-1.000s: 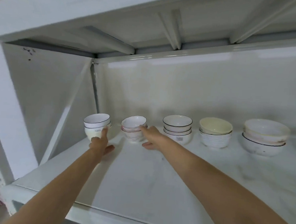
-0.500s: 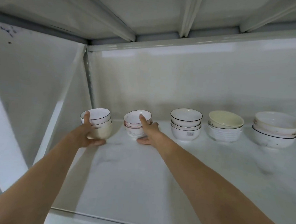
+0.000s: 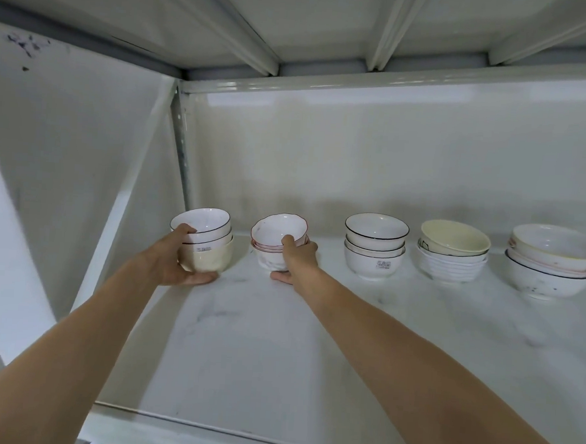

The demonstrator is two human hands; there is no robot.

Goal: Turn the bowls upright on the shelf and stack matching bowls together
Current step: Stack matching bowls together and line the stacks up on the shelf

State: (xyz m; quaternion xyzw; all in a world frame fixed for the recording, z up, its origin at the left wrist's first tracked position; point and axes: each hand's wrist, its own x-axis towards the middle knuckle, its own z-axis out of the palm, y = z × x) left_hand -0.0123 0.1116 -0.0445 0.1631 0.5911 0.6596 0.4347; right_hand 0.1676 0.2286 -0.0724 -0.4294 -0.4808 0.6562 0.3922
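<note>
Several upright stacks of bowls stand in a row at the back of the white shelf. My left hand grips the far-left stack: black-rimmed white bowls sitting in a cream bowl. My right hand holds the red-rimmed stack, thumb low at the shelf and fingers at the top rim. Further right stand a black-rimmed stack, a cream bowl on ribbed white bowls, and a stack of large bowls.
A diagonal white brace and an upright post close off the left side. The shelf above hangs low overhead. The wall is right behind the bowls. The shelf's front edge is near me.
My left hand has closed further around the far-left stack, thumb now under its base. My right hand stays on the red-rimmed stack. The camera has moved closer and lower.
</note>
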